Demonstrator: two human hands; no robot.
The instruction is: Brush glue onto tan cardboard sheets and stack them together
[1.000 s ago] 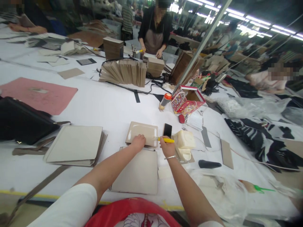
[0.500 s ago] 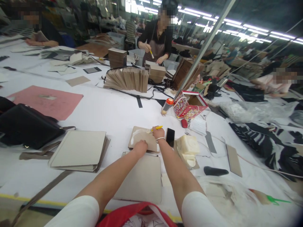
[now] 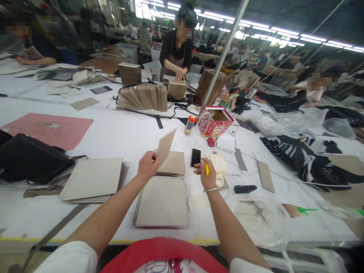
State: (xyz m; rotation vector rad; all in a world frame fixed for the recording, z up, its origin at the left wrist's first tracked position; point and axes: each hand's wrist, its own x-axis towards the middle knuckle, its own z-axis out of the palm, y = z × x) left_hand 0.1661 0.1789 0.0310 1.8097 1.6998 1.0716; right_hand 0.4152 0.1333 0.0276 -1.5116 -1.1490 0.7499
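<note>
So, one thin brown board is tilted up, pinched by the fingers of the left hand. Just right of those fingers sits a brown board stack. The right hand has its fingers curled around a yellow-handled brush, with a phone just past them.

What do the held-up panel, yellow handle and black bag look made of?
Panel: probably card or thin board, matte tan; it stays flat, gripped near one edge by the left hand.
Yellow handle: likely plastic, from its bright, even colour; partly hidden in the right hand.
Black bag: leather or imitation, can't tell; smooth, faint sheen.
</note>
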